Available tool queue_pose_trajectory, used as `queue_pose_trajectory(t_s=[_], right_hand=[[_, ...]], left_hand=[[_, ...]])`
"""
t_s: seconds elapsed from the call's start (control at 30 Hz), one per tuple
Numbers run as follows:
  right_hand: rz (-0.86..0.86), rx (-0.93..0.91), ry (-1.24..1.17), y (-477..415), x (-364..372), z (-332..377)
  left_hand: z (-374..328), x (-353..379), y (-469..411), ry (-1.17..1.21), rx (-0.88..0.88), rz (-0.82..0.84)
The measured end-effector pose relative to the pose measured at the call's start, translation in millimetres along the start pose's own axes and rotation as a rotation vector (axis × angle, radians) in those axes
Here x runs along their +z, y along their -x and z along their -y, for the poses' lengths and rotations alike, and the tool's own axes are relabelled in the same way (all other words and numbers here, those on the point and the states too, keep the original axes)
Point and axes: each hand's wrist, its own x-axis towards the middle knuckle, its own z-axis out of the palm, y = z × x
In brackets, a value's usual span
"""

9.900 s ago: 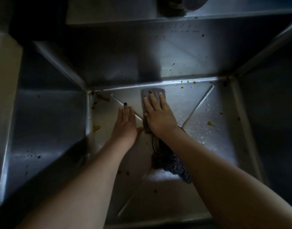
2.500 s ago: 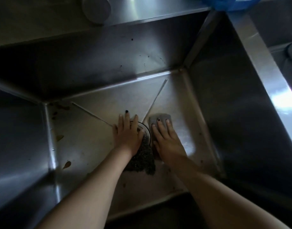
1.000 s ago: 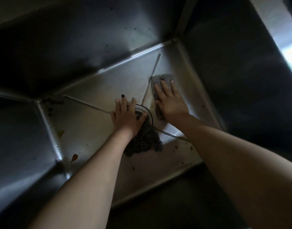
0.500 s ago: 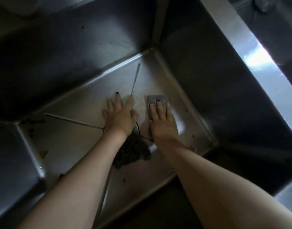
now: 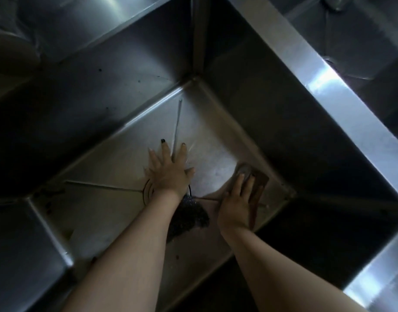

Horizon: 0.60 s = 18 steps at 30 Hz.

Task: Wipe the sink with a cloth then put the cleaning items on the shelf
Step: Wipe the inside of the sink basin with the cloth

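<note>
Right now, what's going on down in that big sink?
A person is wiping the bottom of a metal sink. The right hand presses a cloth flat near the right wall. The left hand rests flat, partly over the drain, and a dark scrubber lies between the arms.

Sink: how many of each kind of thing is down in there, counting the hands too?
Hands: 2, the left hand and the right hand
Cloth: 1
Dark scouring wad: 1
Drain: 1
Total: 5
</note>
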Motion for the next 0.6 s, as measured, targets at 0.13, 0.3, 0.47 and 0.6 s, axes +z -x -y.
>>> queue_pose_trajectory(t_s=[0.13,0.3,0.47,0.6], right_hand=[[0.126,-0.111,0.282,8,7,5],[0.210,-0.209,0.152,-15,-12,2],[0.241,-0.247,0.123,-60,-36,-4],[0.199,-0.227,0.085,-65,-40,-13]], left_hand=[[0,2,-1,-0.016,-0.004,0.005],[2,6,-3,-0.022,-0.008,-0.004],[3,7,-3,0.007,-0.016,-0.012],[3,5,-3,0.013,-0.018,-0.006]])
